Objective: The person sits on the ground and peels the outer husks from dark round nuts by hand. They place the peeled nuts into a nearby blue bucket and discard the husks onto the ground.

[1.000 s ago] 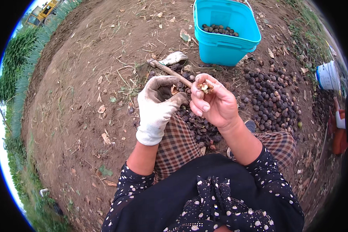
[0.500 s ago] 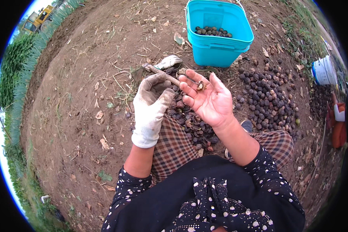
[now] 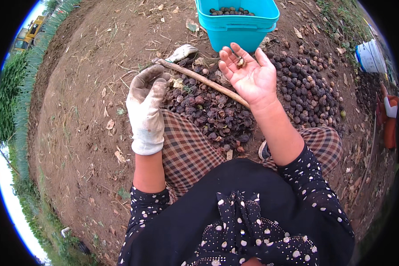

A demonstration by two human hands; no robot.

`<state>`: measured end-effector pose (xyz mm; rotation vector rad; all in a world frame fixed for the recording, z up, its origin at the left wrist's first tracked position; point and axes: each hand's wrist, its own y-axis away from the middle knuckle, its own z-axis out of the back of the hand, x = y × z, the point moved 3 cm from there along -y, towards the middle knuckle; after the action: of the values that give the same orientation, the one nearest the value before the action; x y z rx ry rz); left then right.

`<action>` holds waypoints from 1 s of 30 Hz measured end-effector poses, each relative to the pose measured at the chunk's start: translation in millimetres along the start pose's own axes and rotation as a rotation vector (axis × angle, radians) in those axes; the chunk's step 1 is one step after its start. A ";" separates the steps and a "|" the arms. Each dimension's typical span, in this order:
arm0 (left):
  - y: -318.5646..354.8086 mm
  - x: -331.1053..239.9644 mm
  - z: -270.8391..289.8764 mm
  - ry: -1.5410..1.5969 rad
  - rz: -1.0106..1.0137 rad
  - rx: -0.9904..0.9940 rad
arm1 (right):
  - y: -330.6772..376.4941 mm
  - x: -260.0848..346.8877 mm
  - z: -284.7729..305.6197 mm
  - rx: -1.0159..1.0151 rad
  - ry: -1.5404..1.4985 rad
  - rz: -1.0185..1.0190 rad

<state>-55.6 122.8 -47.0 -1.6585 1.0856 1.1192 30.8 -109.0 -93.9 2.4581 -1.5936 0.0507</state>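
Note:
My right hand (image 3: 255, 80) is bare and palm up, fingers spread and slightly bent. A small broken brown nut piece, perhaps walnut (image 3: 240, 62), rests on its fingers. My left hand (image 3: 147, 104) wears a white knit glove, dirty brown at the fingers. Those fingers are loosely curled and apart from the thumb; nothing shows between them. Between my hands a wooden handle (image 3: 204, 80) lies across a heap of dark husk pieces (image 3: 217, 117); its far end lies near another white glove (image 3: 181, 52). Right of the heap are many dark round nuts (image 3: 303, 91).
A turquoise bucket (image 3: 237, 33) with dark nuts inside stands ahead, beyond my right hand. A white pail (image 3: 370, 56) stands at the right, with an orange-and-white object (image 3: 390, 119) nearer. My checked trouser legs (image 3: 188, 146) border the husk heap. Yellow machinery (image 3: 31, 31) is far left.
My hands have moved apart, the left to the left and the right slightly right and upward in the view. More of the wooden handle shows. The view has shifted a little.

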 end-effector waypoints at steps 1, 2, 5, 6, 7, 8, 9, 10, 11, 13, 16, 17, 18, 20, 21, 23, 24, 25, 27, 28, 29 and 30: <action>0.4 1.0 2.7 0.001 -0.002 0.017 | -3.6 13.4 9.9 -0.076 0.050 0.033; -0.2 2.7 2.9 0.009 -0.006 0.043 | -5.4 28.0 19.7 -0.151 0.105 0.074; 5.1 -1.4 8.9 -0.136 0.030 0.066 | -2.1 49.6 17.0 -0.334 0.206 0.286; 6.6 -0.9 10.2 -0.174 0.027 0.083 | -0.1 58.2 21.5 -0.351 0.189 0.297; 6.1 0.5 12.0 -0.188 0.044 0.086 | -3.2 73.8 37.6 -0.301 0.169 0.309; 5.2 -0.5 13.7 -0.179 0.038 0.103 | -5.7 92.5 52.7 -0.245 0.148 0.324; 3.1 -1.3 16.3 -0.183 0.047 0.108 | -7.2 97.3 53.6 -0.193 0.200 0.328; 2.5 -1.4 18.7 -0.188 0.057 0.112 | 10.9 94.4 64.4 -0.155 0.194 0.345; 4.8 1.2 21.9 -0.178 0.058 0.118 | 15.1 94.4 70.3 -0.160 0.192 0.338; 6.1 -1.8 20.0 -0.216 0.065 0.145 | 19.0 94.4 70.7 -0.155 0.191 0.324; 9.5 -5.0 17.1 -0.280 0.073 0.156 | 22.3 94.8 74.6 -0.149 0.201 0.302; 11.0 -6.5 15.4 -0.313 0.074 0.153 | 24.6 94.2 74.1 -0.153 0.211 0.303; 12.2 -6.5 14.4 -0.344 0.077 0.149 | 26.4 93.2 72.2 -0.160 0.222 0.304; 13.6 -7.1 16.0 -0.396 0.094 0.137 | 28.9 92.1 66.7 -0.158 0.216 0.297; 14.8 -6.7 15.5 -0.420 0.102 0.134 | 31.0 92.1 62.9 -0.157 0.220 0.306; 19.6 -8.7 11.2 -0.540 0.132 0.154 | 36.3 89.7 54.2 -0.167 0.221 0.312; 21.5 -9.7 8.6 -0.601 0.144 0.164 | 38.0 88.9 50.8 -0.150 0.223 0.302; 24.6 -7.0 7.2 -0.736 0.133 0.177 | 39.8 88.4 48.2 -0.134 0.225 0.292; 32.9 -3.1 -0.1 -1.168 0.048 0.317 | 43.0 87.1 43.9 -0.106 0.218 0.281; 38.7 -2.5 -8.5 -1.382 -0.033 0.406 | 44.8 86.8 42.4 -0.106 0.211 0.283; 43.8 6.6 -10.0 -1.486 -0.141 0.503 | 46.8 86.9 40.7 -0.105 0.204 0.285; 50.4 11.2 -11.8 -1.567 -0.233 0.650 | 47.9 84.7 38.0 -0.105 0.198 0.280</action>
<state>-98.0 95.7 -63.1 -0.1055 0.1148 1.2450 19.2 -211.3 -111.4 2.0658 -1.7881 0.2394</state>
